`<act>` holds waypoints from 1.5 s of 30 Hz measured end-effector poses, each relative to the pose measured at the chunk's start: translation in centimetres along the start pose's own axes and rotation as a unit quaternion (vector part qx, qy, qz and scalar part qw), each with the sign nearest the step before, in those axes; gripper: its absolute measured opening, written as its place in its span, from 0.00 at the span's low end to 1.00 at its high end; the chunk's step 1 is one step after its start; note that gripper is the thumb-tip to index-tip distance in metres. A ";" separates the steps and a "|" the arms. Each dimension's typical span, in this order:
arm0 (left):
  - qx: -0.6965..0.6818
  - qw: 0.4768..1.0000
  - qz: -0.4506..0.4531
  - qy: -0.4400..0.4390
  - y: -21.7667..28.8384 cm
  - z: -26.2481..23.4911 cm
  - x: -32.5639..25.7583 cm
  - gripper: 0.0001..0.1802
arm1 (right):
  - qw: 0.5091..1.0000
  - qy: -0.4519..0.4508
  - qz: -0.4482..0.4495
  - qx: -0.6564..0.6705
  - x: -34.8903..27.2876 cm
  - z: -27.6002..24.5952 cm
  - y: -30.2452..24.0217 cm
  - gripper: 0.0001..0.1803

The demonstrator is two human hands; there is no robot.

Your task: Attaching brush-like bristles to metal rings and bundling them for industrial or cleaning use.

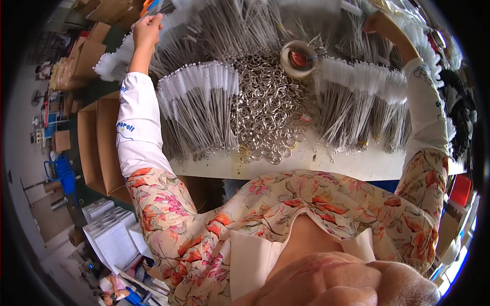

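My left hand (148, 31) is raised at the far left of the table, its fingers closed. Thin wires and an orange and blue item show just beyond it; what it grips, if anything, I cannot make out. At the far right, my right hand (378, 23) reaches over bundles of wire brushes, its fingers smeared and partly hidden. White-bristled wire brushes (199, 84) lie in a thick bundle nearer me on the left. Another brush bundle (352, 97) sits on the right. Between them spreads a heap of metal rings (270, 102).
A round pale container (298, 58) with something reddish in it stands at the back of the ring heap. The white table edge (214, 168) runs before me. Open cardboard boxes (104, 143) and white stacked crates (109, 229) stand at the left. Black material (457, 107) hangs at the right.
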State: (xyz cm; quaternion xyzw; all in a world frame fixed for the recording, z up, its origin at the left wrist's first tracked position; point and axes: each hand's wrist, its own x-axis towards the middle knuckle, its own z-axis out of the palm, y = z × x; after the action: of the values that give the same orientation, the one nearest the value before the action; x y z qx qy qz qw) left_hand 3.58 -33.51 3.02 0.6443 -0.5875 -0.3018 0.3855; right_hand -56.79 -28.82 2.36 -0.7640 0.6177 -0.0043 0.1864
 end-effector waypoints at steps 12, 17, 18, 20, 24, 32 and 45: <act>0.070 0.992 -0.065 -0.077 -7.4 1.3 1.9 0.10 | 0.956 0.275 -0.050 0.092 -12.2 -9.5 -3.4 0.10; 0.090 0.990 -0.073 -0.081 -5.6 2.1 1.4 0.10 | 0.992 0.072 0.001 -0.106 -15.5 -3.5 1.9 0.07; 0.127 0.989 -0.043 -0.056 -6.4 1.2 1.8 0.10 | 0.983 0.070 0.041 -0.166 -14.8 -1.3 3.0 0.07; 0.158 0.987 -0.015 -0.035 -7.6 0.2 3.1 0.10 | 0.976 0.040 0.193 0.095 -13.9 -0.2 3.6 0.07; 0.086 0.995 0.023 0.055 -4.3 -0.2 3.5 0.10 | 0.975 -0.085 0.117 -0.167 -11.1 0.9 2.2 0.08; -0.294 0.951 0.095 -0.032 5.2 1.3 1.6 0.19 | 0.947 0.070 -0.050 -0.310 -11.4 2.3 6.8 0.08; -0.346 0.892 0.082 -0.279 17.2 7.4 -17.0 0.15 | 0.681 0.201 -0.147 0.688 -18.1 -5.5 -9.6 0.11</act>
State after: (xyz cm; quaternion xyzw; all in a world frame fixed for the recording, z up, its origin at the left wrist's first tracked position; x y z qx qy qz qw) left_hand -13.88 -17.99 12.74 0.3091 -0.5802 -0.6205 0.4276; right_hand -53.29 -11.65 14.30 -0.4822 0.3429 -0.6088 0.5285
